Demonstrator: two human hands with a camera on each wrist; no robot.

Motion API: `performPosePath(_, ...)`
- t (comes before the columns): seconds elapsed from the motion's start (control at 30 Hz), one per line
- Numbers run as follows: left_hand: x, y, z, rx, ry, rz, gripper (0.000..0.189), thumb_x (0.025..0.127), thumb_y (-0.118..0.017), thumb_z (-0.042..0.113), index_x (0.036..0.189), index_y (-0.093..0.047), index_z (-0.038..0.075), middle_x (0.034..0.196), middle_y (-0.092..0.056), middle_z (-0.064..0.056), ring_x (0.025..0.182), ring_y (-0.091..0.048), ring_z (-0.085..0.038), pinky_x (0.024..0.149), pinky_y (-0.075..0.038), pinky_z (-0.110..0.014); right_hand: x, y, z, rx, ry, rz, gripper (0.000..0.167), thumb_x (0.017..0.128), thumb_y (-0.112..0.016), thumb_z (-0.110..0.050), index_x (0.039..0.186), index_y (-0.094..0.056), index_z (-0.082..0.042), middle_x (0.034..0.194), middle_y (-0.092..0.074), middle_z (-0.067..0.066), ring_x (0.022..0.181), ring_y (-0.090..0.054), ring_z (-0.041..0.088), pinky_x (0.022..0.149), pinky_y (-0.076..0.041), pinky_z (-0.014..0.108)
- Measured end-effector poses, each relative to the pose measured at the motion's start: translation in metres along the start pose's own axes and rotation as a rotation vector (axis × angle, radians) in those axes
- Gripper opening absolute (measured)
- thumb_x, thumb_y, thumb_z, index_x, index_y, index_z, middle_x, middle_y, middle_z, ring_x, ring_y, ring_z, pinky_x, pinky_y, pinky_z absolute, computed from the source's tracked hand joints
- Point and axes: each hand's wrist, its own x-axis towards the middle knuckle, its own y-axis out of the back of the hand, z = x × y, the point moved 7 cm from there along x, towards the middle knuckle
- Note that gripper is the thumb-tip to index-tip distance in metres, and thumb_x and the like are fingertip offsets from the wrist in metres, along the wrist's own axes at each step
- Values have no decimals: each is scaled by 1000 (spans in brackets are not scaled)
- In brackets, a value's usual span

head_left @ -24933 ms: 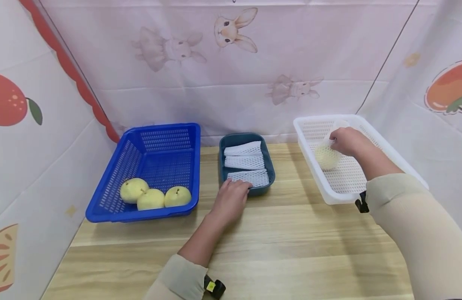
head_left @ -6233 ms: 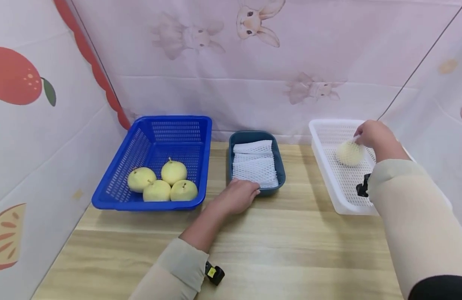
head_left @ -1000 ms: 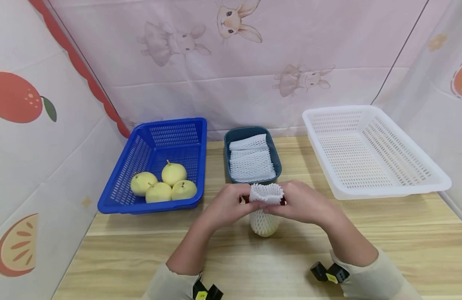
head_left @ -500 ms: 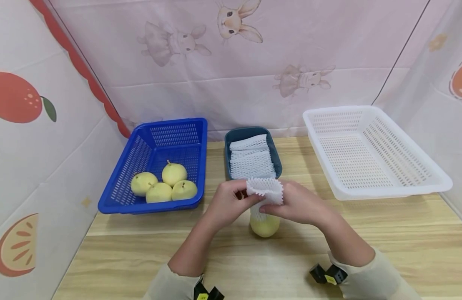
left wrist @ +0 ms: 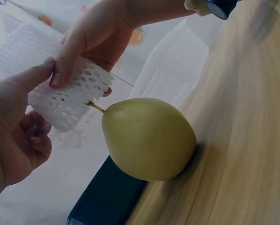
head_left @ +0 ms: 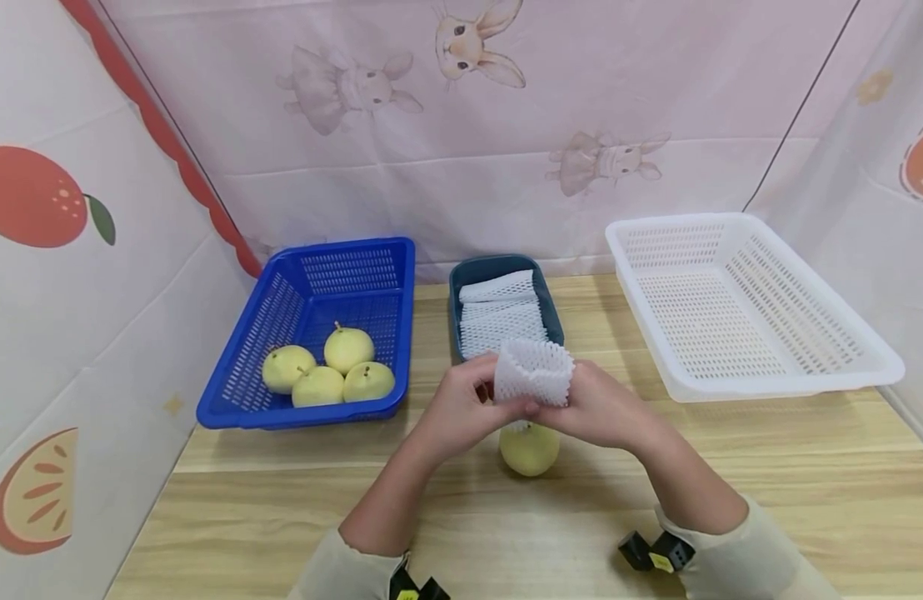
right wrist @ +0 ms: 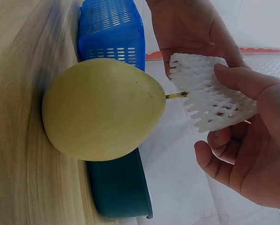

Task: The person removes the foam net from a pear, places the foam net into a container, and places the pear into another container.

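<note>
A bare yellow-green pear (head_left: 530,451) stands upright on the wooden table, stem up. Just above it, both hands hold a white foam net sleeve (head_left: 532,375). My left hand (head_left: 461,408) pinches the sleeve's left side, thumb in front. On the right side my right hand (head_left: 600,408) grips it, and the two thumbs meet at the front. In the left wrist view, the sleeve's toothed lower edge (left wrist: 95,82) is level with the pear's stem (left wrist: 95,106). The right wrist view shows the stem tip (right wrist: 183,94) right at that edge.
Several bare pears (head_left: 319,386) lie in a blue basket (head_left: 304,417) at the left. Behind the hands stands a dark teal tray (head_left: 456,308) with flat foam sleeves (head_left: 502,321). A white basket (head_left: 776,387) stands at the right.
The sleeve, around the pear a second ago, has moved up off it in both hands. Earlier my right hand held a netted pear in the white basket; a pear has joined the blue basket.
</note>
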Motion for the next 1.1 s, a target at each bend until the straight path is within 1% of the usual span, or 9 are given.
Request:
performPosePath(0.1, 1, 2, -2, -38, -1, 27, 21, 85, -79, 26, 104, -73, 21, 92, -67, 5, 74, -54, -16, 59, -47, -25, 3, 3, -2, -4, 29, 19, 32, 83, -79, -21, 111, -68, -12, 102, -71, -2, 89, -65, 10, 78, -56, 31)
performPosePath(0.23, 1, 10, -11, -118, 80, 92, 30, 87, -76, 32, 113, -70, 19, 101, -70, 1, 79, -59, -15, 66, -53, -26, 7, 7, 2, 11, 40, 50, 24, 86, -78, -23, 107, -71, -15, 96, -72, -4, 83, -64, 10, 72, -56, 28)
performPosePath(0.3, 1, 13, -16, -187, 116, 120, 35, 87, -76, 30, 118, -67, 16, 108, -70, -2, 87, -64, -16, 73, -57, -30, 8, 10, 6, 26, 7, 77, 16, 86, -77, -24, 100, -72, -16, 88, -70, -5, 76, -61, 10, 65, -54, 27)
performPosePath(0.4, 3, 16, -22, -292, 114, 157, 40, 87, -77, 22, 123, -62, 11, 116, -69, -8, 98, -67, -19, 81, -58, -35, 10, 14, 15, 62, -68, 120, 10, 87, -76, -25, 90, -72, -16, 76, -64, -3, 68, -55, 12, 56, -49, 26)
performPosePath(0.5, 3, 21, -28, -336, 120, 203, 41, 87, -76, 16, 125, -61, 9, 117, -69, -11, 99, -67, -18, 83, -58, -34, 11, 18, 23, 119, -129, 164, 13, 87, -76, -25, 90, -73, -13, 76, -65, 0, 67, -55, 14, 56, -48, 26)
performPosePath(0.73, 5, 29, -49, -305, 253, 313, 29, 86, -77, 21, 107, -69, 2, 89, -73, -4, 78, -64, -9, 69, -54, -22, 22, 31, 40, 414, -199, 318, 27, 88, -75, -14, 110, -69, 1, 90, -74, 2, 77, -66, 10, 68, -56, 24)
performPosePath(0.87, 7, 28, -58, -230, 298, 279, 24, 87, -75, 25, 97, -72, 3, 76, -68, 0, 70, -61, -11, 64, -50, -23, 35, 39, 55, 489, -221, 419, 34, 89, -73, -14, 116, -62, 4, 80, -72, -8, 73, -63, 4, 67, -53, 20)
performPosePath(1.0, 6, 23, -71, -137, 375, 198, 28, 88, -74, 39, 94, -77, 12, 81, -71, 2, 75, -64, -17, 67, -52, -25, 45, 43, 78, 445, -290, 494, 40, 90, -72, -18, 120, -60, 5, 71, -65, -14, 66, -56, 2, 59, -46, 18)
performPosePath(1.1, 4, 21, -78, -93, 427, 154, 29, 87, -73, 44, 94, -78, 17, 85, -72, 2, 80, -63, -19, 70, -53, -27, 51, 40, 94, 393, -353, 492, 45, 90, -72, -23, 124, -59, 4, 72, -65, -11, 65, -55, 2, 58, -45, 18)
